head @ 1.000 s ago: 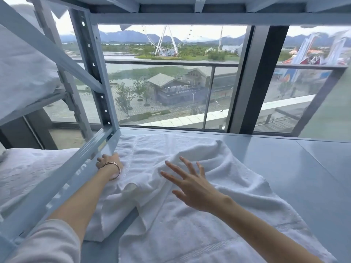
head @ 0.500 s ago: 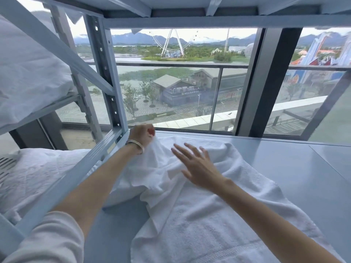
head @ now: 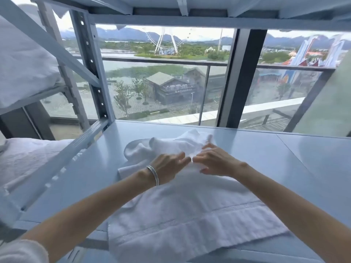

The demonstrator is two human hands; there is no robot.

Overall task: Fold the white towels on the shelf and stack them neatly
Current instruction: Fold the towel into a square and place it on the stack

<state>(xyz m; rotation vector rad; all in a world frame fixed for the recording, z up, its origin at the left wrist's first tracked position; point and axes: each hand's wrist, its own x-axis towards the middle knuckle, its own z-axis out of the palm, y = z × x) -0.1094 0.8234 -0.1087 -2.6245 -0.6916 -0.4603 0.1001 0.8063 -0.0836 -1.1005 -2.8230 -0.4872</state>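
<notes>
A white towel [head: 182, 215] lies lengthwise on the pale blue shelf [head: 284, 168]. Its near half is flat, with a woven band across it, and its far end is bunched up in loose folds [head: 171, 145]. Both my hands meet fingertip to fingertip on the middle of the towel. My left hand [head: 169, 165], with a silver bangle at the wrist, has its fingers stretched out and blurred as they touch the cloth. My right hand [head: 214, 162] has its fingers bent over a fold with the thumb beneath, pinching it.
The shelf's metal upright [head: 95, 73] and diagonal brace [head: 57, 46] stand at the left. More white linen [head: 24, 160] lies on the neighbouring shelf, with a bundle [head: 20, 69] above it. An upper shelf [head: 190, 8] hangs overhead. Behind is a window [head: 171, 82].
My left hand left the far left corner by the upright and came to the centre, where the towel's far end is now bunched. My right hand shifted slightly to meet it.
</notes>
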